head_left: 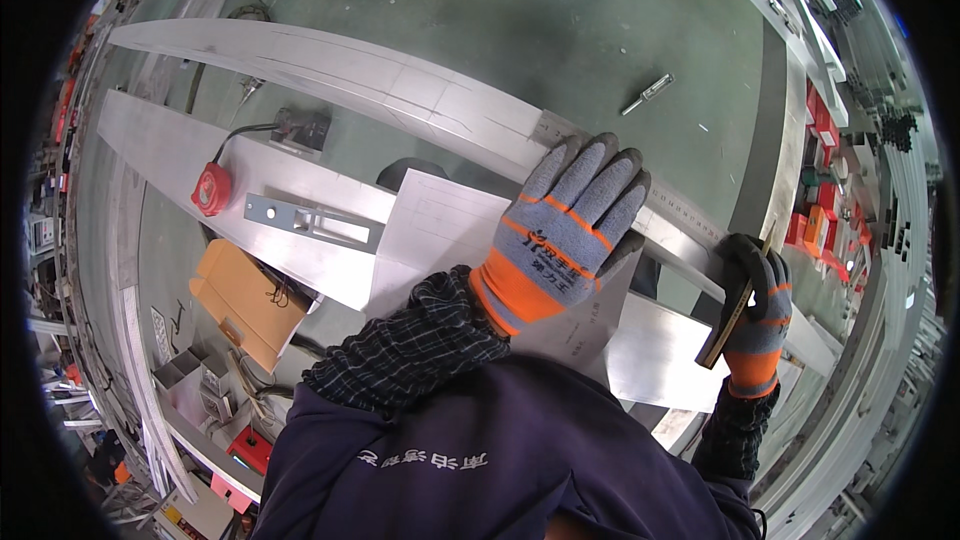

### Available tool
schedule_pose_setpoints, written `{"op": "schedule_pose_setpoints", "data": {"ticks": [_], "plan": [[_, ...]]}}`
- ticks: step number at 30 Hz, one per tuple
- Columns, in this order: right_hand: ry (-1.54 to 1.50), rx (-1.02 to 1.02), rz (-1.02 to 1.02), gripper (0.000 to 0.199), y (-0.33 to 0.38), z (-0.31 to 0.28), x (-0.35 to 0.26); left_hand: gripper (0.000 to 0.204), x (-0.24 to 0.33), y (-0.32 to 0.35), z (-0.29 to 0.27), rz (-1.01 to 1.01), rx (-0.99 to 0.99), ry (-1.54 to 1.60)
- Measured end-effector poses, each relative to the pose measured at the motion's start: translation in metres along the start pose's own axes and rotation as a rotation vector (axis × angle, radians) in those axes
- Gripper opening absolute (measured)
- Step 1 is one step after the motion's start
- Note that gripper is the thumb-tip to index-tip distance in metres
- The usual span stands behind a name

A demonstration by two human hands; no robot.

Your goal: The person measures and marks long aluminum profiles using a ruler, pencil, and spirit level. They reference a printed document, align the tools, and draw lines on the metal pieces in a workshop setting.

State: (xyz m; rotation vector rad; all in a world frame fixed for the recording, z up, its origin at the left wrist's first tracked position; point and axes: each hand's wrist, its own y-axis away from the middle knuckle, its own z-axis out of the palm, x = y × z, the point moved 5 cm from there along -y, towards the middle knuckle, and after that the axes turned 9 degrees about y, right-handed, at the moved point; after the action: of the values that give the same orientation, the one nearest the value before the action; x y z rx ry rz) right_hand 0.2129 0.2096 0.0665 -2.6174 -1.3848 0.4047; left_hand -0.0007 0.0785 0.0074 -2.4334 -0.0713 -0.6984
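The long steel ruler [640,202] is pressed flat by the spread-fingered left hand [560,240]; a dark try-square handle [728,325] is gripped by the right hand [755,315].

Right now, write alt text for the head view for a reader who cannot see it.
A person's gloved left hand presses flat on a long metal ruler laid along an aluminium bar, while the gloved right hand grips a wooden-handled tool. A sheet of paper and a red tape measure lie nearby.
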Motion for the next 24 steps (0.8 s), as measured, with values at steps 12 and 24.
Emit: {"op": "schedule_pose_setpoints", "data": {"ticks": [12,24], "plan": [[-0.011,-0.048,-0.01,0.033,0.0,-0.001,-0.001,0.062,-0.001,-0.002,-0.003,0.008,0.014,0.004],[-0.091,-0.04,0.018,0.058,0.003,0.0,0.008,0.059,0.001,-0.005,-0.006,0.028,0.007,0.027]]}}
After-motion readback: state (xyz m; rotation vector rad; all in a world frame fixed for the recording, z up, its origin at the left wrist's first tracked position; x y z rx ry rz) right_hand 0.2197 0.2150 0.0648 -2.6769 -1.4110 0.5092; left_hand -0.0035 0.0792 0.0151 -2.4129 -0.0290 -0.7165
